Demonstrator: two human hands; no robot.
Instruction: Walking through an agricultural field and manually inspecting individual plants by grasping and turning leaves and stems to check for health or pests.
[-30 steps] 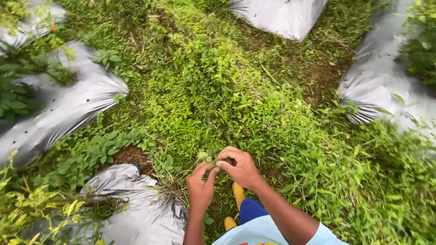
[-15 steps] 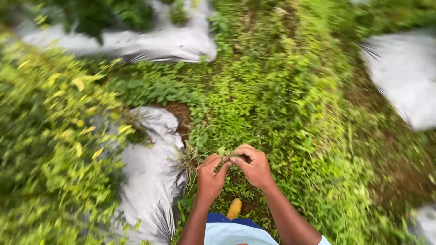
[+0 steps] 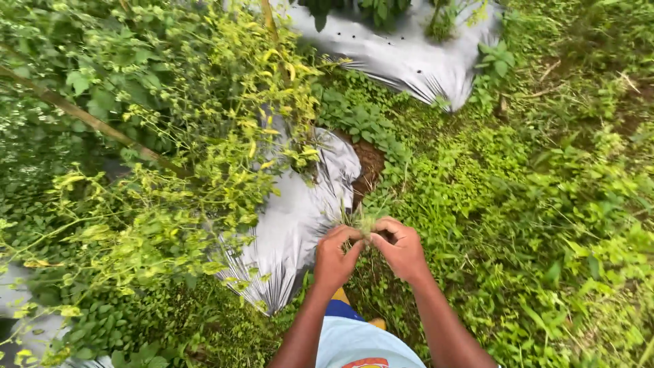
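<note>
My left hand (image 3: 335,257) and my right hand (image 3: 400,247) are closed side by side around a small tuft of green weeds (image 3: 361,220), low in the middle of the head view. The tuft sticks up between the fingers. Both hands hover over weedy ground beside the edge of a grey plastic mulch sheet (image 3: 293,225). A patch of bare brown soil (image 3: 368,165) shows just beyond the hands.
A leafy yellow-green shrub (image 3: 170,170) with a thin stick (image 3: 88,121) fills the left. Another grey plastic sheet (image 3: 409,54) lies at the top. Dense low weeds (image 3: 545,204) cover the right. My light blue shirt (image 3: 361,349) shows at the bottom edge.
The view has swung left, bringing the shrub and the near plastic sheet into the middle. My hands stay together on the weed tuft.
</note>
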